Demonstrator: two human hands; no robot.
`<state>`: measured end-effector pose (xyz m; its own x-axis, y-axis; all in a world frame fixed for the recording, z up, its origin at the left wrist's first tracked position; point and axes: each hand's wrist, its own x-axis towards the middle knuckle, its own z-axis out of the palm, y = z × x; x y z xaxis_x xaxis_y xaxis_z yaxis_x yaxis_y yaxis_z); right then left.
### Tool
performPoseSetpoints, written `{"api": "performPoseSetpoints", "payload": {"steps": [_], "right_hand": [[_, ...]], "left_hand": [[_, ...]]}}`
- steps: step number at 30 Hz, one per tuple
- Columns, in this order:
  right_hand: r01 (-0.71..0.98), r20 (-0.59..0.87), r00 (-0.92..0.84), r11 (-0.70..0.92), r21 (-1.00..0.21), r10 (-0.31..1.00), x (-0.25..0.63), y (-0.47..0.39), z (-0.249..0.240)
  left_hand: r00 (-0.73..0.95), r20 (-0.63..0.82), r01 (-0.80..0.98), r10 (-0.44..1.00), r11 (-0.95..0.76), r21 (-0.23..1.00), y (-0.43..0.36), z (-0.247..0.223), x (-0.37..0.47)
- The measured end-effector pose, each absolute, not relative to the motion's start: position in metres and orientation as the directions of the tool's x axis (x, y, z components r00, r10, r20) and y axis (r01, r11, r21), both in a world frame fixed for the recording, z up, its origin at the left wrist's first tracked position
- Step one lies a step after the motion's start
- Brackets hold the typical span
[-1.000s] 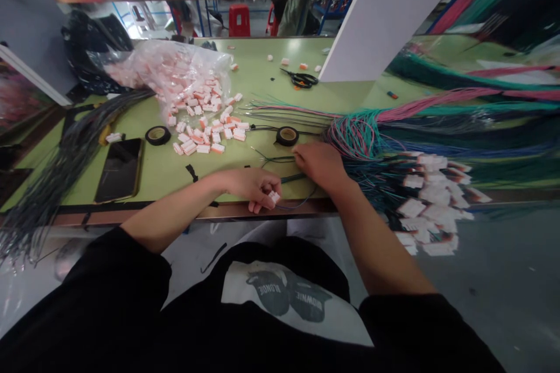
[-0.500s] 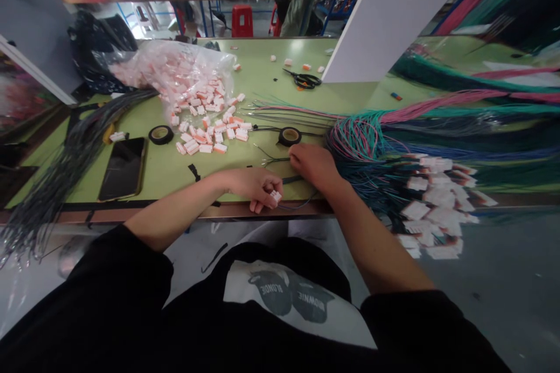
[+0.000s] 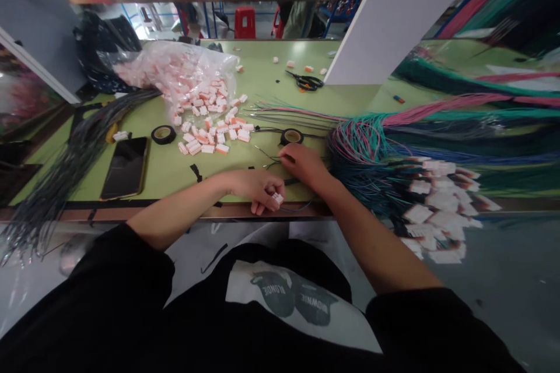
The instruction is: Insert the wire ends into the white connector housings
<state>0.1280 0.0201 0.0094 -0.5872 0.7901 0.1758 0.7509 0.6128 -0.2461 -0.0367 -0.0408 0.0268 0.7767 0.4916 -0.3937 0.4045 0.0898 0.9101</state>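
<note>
My left hand (image 3: 261,188) is closed on a small white and orange plastic connector (image 3: 277,198) at the table's front edge. A dark wire (image 3: 300,208) runs from near that connector to the right. My right hand (image 3: 301,164) is closed around thin dark wires (image 3: 268,157), whose bare tips stick out to its left. Just behind that hand lies a roll of black tape (image 3: 291,136). To its right spreads a bundle of green, pink and dark wires (image 3: 361,140), with several white connectors (image 3: 437,204) on wire ends hanging over the edge.
Loose connectors (image 3: 214,134) spill from a clear plastic bag (image 3: 192,64). A second tape roll (image 3: 163,134) and a phone (image 3: 125,167) lie at left, beside grey wires (image 3: 83,145). Black-handled scissors (image 3: 306,81) rest near a white upright panel (image 3: 363,23).
My right hand has moved slightly left along the thin wires, toward their tips. The left hand keeps its hold on the connector. The whole view has shifted a little.
</note>
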Motion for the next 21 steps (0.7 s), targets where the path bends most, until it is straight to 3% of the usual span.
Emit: {"api": "performPoseSetpoints", "payload": {"steps": [5,11,16,21], "right_hand": [[0.601,0.313,-0.539,0.618,-0.508,0.782,0.121,0.020,0.006],[0.431,0.399,-0.445,0.583,-0.689,0.801,0.125,0.003,0.022],[0.442,0.415,-0.390,0.563,-0.699,0.822,0.144,-0.021,0.033],[0.579,0.410,-0.390,0.566,-0.587,0.824,0.155,-0.034,0.034]], "left_hand": [[0.777,-0.384,0.333,0.498,0.192,0.923,-0.035,0.021,-0.039],[0.702,-0.355,0.236,0.618,0.268,0.934,-0.028,0.022,-0.043],[0.605,-0.193,0.013,0.773,0.232,0.973,-0.023,0.019,-0.045],[0.577,-0.110,-0.093,0.809,0.199,0.976,-0.021,0.015,-0.045]]}}
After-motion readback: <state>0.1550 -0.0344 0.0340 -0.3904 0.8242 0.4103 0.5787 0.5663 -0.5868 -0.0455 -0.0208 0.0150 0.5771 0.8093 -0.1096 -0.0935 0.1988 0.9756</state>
